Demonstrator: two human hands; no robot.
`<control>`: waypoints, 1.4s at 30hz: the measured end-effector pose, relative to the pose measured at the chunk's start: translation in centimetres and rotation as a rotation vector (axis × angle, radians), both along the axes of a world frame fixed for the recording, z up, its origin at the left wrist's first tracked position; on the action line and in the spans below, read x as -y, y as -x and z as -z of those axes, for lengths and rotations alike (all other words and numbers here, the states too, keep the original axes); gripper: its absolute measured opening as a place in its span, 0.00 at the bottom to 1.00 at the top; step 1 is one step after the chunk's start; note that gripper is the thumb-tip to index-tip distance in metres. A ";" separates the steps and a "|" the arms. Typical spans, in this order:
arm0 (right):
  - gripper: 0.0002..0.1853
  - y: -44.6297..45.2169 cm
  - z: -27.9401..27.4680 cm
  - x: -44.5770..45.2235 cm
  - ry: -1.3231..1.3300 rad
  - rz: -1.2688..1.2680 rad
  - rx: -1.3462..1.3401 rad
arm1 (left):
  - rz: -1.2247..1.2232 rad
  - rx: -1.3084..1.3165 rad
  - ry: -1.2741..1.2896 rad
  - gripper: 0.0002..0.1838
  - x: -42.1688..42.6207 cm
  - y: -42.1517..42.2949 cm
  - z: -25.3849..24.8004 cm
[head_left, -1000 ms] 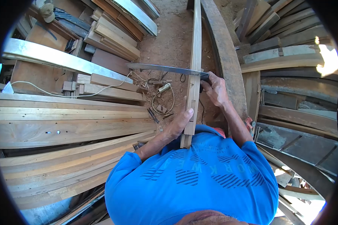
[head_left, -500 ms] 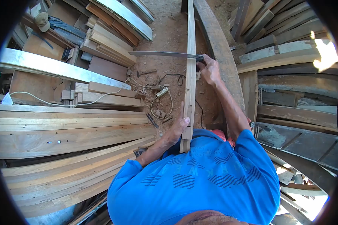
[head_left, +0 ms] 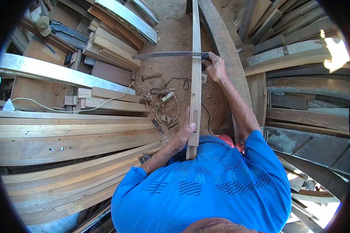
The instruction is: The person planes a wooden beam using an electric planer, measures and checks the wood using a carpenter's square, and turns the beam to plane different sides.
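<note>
A long narrow wooden beam [head_left: 196,83] runs away from my body, its near end against my blue shirt. My left hand [head_left: 185,133] grips the beam near that end, with the thumb on its top. Farther along, my right hand [head_left: 215,66] is closed round the dark handle of a metal saw [head_left: 165,55]. The thin blade lies across the beam and points left, and its handle is just right of the beam. Cut marks show on the beam ahead of my left hand.
Long planks [head_left: 74,136] are stacked on the left. A thick curved timber [head_left: 233,50] lies to the right of the beam. On the dirt floor are a power strip [head_left: 167,96] with a white cord, a hammer [head_left: 151,77] and wood scraps. More timber leans at the right.
My right hand and the saw have moved away from my body along the beam. The left hand has slid slightly nearer my body, still on the beam.
</note>
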State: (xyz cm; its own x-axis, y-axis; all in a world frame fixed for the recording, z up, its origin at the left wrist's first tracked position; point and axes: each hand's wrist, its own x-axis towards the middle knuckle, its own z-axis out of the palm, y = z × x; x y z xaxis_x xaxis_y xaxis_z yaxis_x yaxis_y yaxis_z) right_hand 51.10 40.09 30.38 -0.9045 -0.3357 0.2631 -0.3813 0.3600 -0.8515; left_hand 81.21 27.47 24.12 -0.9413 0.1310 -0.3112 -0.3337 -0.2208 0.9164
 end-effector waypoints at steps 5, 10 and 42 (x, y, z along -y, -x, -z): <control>0.07 1.5 -0.1 1.1 0.032 0.040 0.002 | 0.071 0.065 -0.068 0.45 0.2 0.1 -1.8; 0.07 2.3 1.3 0.7 0.006 0.038 -0.019 | 0.091 0.056 -0.058 0.45 0.0 0.3 -1.2; 0.16 -12.9 -17.1 -8.6 0.307 0.181 -0.054 | 0.118 0.019 -1.115 0.36 -4.7 14.8 -15.1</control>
State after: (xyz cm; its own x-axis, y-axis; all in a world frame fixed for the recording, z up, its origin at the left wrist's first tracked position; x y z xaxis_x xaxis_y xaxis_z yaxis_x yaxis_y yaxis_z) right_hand 64.02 48.73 47.49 -0.9241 -0.0693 0.3758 -0.3821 0.1563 -0.9108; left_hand 66.45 32.18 39.19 -0.9008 0.4337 0.0215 -0.4189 -0.8809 0.2201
